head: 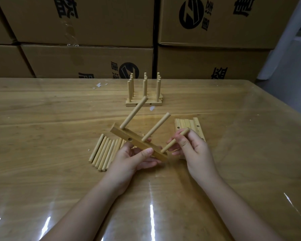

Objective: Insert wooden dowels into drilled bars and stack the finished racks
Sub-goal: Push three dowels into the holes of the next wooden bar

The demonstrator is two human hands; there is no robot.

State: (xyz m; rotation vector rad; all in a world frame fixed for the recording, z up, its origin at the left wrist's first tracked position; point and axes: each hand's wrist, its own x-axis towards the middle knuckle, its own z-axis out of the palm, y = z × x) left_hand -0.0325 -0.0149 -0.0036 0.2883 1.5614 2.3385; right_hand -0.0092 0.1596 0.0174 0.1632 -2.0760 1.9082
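Note:
My left hand (135, 158) grips a drilled wooden bar (127, 137), tilted above the table, with two dowels (155, 126) standing out of it. My right hand (192, 148) pinches a third dowel (175, 140), its lower tip at the bar's near end. Loose dowels (103, 152) lie in a row on the table, left of my left hand. A pile of drilled bars (188, 126) lies behind my right hand. Several finished racks (144, 94) stand together at the table's far middle.
The wooden table (50, 127) is covered with glossy clear film. Large cardboard boxes (87, 61) are stacked along its far edge. Small white specks (98, 85) lie on the table near the racks.

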